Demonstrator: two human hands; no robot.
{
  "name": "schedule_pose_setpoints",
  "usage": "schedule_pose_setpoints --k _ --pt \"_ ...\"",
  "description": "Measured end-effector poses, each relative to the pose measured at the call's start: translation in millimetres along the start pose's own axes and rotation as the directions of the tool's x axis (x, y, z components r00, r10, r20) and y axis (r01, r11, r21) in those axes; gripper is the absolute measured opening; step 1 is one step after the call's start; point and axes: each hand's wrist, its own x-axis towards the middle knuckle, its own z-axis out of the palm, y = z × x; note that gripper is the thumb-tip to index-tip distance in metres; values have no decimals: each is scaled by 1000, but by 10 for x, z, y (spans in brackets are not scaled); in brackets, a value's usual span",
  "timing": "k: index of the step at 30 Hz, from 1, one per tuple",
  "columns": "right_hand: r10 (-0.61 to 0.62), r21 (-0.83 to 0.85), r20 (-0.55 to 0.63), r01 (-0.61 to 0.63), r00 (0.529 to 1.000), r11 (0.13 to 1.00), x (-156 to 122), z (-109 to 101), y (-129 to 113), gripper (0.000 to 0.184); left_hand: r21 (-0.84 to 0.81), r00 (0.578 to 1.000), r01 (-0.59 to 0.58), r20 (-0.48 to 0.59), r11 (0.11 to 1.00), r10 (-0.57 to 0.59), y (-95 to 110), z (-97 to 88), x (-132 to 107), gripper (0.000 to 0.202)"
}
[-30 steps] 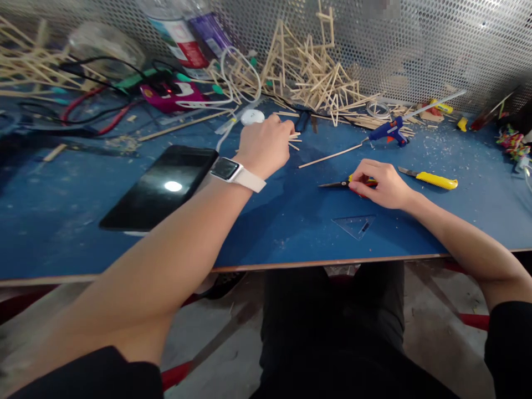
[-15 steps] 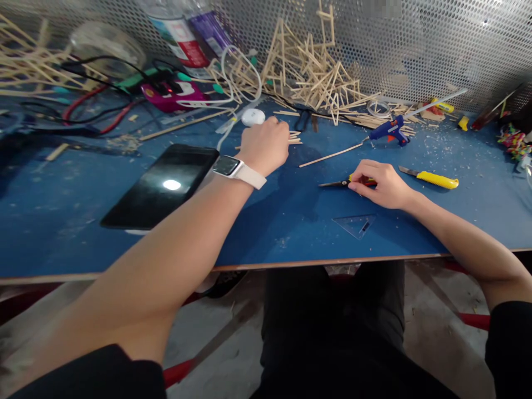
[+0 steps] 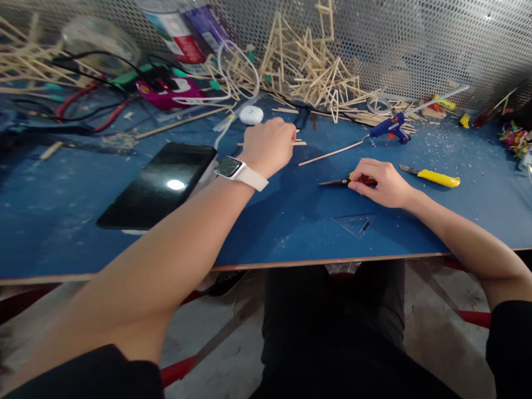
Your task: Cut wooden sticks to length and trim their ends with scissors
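My left hand (image 3: 269, 145), with a watch (image 3: 229, 166) on its wrist, reaches to the back of the blue table. Its fingers are curled down over thin wooden sticks (image 3: 300, 143), whose ends poke out on both sides; the fingertips are mostly hidden. My right hand (image 3: 380, 182) rests on the table, closed around the handles of scissors (image 3: 337, 183) with dark blades pointing left. Just in front of that hand lies a clear set square (image 3: 356, 224). To its right is a yellow utility knife (image 3: 438, 178). One loose stick (image 3: 330, 154) lies between my hands, its far end by the glue gun's nozzle.
A blue glue gun (image 3: 390, 128) lies behind my right hand. Stick structures (image 3: 316, 72) are heaped against the perforated metal screen (image 3: 415, 44). A black tablet (image 3: 160, 185), white earbud case (image 3: 251, 115), magenta power strip (image 3: 170, 93) and cables are on the left.
My left hand has shifted slightly right, and a stick end now reaches farther right beyond it. The right hand stays on the scissors.
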Motion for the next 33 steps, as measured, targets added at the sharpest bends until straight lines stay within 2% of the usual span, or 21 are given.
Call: schedule_pose_setpoints --k 3,5,8,10,12,15,17,21,27,33 --pt "-6 1 -16 6 1000 1000 -7 2 6 22 -6 997 64 -39 998 -64 -17 -22 -24 38" --pt "36 44 -31 -34 999 998 -6 22 9 24 -39 995 68 -70 997 -71 -15 -33 -39 49" --pt "185 324 -88 -147 979 935 23 72 -8 36 -172 991 -2 -135 985 -22 46 -50 -66 66" --pt "264 593 -115 -147 958 791 59 93 -49 51 -254 984 -73 -176 965 28 134 -72 -101 70" --pt "251 795 -97 -77 963 601 95 82 -115 65 -273 980 -125 -184 954 76 243 -105 -159 71" --pt "97 928 8 -43 995 370 118 19 -220 80 -270 978 -177 -159 946 137 401 -158 -267 69" --pt "34 949 75 -82 997 305 108 -18 -260 85 -285 973 -210 -152 935 173 477 -180 -332 67" --pt "18 937 149 -147 989 318 75 -8 -261 94 -322 963 -267 -124 908 239 559 -187 -408 67" --pt "-113 968 98 -69 989 242 81 51 -273 92 -285 948 -318 -83 904 307 606 -179 -437 70" --pt "-15 943 176 -164 984 290 59 56 -253 93 -282 940 -342 -82 897 333 598 -151 -433 66"
